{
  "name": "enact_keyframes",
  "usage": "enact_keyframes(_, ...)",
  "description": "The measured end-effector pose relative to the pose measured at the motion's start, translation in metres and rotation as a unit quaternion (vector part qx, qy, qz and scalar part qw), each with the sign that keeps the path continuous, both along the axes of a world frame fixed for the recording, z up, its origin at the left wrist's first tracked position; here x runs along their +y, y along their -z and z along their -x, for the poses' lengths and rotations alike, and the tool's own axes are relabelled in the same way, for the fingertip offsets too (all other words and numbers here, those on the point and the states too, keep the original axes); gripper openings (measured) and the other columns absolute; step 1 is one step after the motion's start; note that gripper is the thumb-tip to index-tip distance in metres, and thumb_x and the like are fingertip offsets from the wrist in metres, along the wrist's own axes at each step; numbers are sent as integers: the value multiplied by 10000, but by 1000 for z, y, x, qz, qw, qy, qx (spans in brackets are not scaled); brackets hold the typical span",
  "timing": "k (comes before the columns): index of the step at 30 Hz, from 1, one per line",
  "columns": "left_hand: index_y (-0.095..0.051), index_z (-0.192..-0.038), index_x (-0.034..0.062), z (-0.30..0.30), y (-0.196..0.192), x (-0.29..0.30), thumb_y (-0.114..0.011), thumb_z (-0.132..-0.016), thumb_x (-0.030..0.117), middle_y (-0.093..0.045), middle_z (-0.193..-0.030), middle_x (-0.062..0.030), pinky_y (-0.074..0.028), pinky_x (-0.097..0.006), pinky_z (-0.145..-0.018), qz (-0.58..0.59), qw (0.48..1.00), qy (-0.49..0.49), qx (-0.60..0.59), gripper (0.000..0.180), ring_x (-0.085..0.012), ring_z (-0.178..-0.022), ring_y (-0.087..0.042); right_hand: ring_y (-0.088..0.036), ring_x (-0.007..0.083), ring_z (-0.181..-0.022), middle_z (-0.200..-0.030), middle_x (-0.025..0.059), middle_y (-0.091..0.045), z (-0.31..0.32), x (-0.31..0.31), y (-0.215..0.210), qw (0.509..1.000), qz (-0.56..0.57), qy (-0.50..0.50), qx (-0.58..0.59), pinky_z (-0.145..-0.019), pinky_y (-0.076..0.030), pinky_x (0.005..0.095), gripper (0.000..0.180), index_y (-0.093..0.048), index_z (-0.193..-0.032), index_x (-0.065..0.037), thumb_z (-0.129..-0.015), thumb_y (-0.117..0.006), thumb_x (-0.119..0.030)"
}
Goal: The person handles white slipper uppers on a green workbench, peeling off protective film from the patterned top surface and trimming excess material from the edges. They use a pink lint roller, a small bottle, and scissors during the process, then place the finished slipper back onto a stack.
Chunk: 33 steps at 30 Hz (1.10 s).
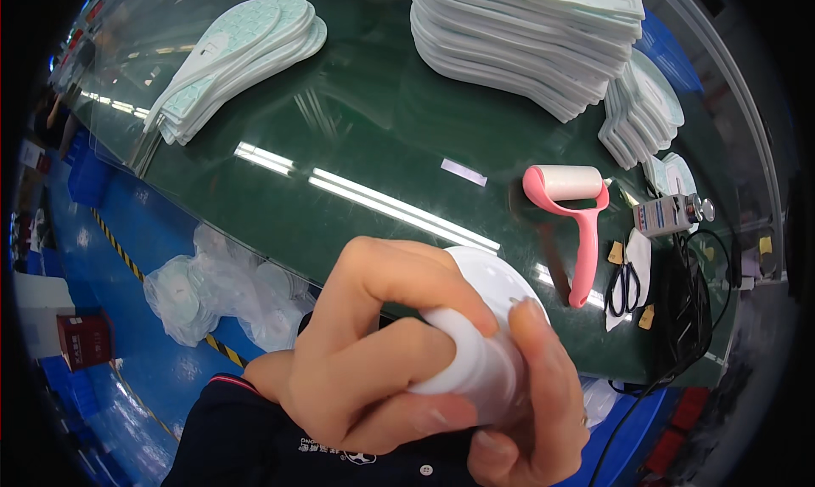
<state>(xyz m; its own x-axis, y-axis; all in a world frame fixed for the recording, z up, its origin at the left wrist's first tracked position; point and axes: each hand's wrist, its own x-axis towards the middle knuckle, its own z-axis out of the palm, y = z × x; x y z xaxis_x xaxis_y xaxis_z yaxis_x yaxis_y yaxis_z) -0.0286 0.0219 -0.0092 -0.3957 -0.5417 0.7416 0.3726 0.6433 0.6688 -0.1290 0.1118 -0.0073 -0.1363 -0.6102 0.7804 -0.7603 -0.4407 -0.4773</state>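
Note:
Close to my chest, both hands hold a white, smooth plastic piece (501, 285) with a round, disc-like far end and a rounded body. My left hand (365, 334) curls around its left side, with the index finger bent over the top. On the other side, my right hand (543, 394) grips the piece, its fingertips near the rim. The fingers hide much of the piece, so its exact kind does not show. A pink-handled lint roller (586, 232) with a white roll lies on the table to the right of my hands.
Stacked white and mint panels (509, 45) stand at the far right, and a smaller stack (246, 54) at the far left. Near the right edge are black scissors (624, 287), a small bottle (666, 215) and a black bag (686, 317). Plastic-wrapped pieces (212, 287) sit below the green table (365, 147).

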Motion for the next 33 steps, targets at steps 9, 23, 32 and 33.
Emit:
enact_keyframes(9,-453,-668,30,-7,0,2,-334,-868,334,-460,-813,-154,-409,-286,-600,-65,997,-27,-36,383,-181,-674,-453,-603,282,-756,-872,195,-588,-8,-13,-4,968,108,97,205,-664,-508,298,186,-598,-894,22,-738,-500,-3)
enact_keyframes(23,-449,-669,45,-9,4,-1,-337,-865,368,-453,-822,-135,-420,-300,-615,-33,999,0,-21,395,-174,-697,-448,-547,331,-861,-1013,234,-485,-22,26,-19,962,-165,100,195,-727,-499,346,251,-475,-1004,-16,-772,-519,-101)
enact_keyframes(32,-453,-664,44,-11,3,-1,-344,-862,376,-453,-825,-133,-422,-303,-624,-23,999,13,-28,401,-174,-708,-447,-538,329,-870,-978,219,-502,-25,30,-14,978,-152,83,115,-782,-468,370,273,-454,-987,-5,-759,-556,-115)
enact_keyframes(33,-455,-665,43,-10,3,-1,-347,-861,377,-453,-825,-133,-422,-303,-624,-24,999,16,-28,402,-174,-709,-447,-562,308,-793,-912,206,-532,-21,20,-12,985,-59,89,133,-704,-491,338,198,-500,-924,4,-753,-544,-87)
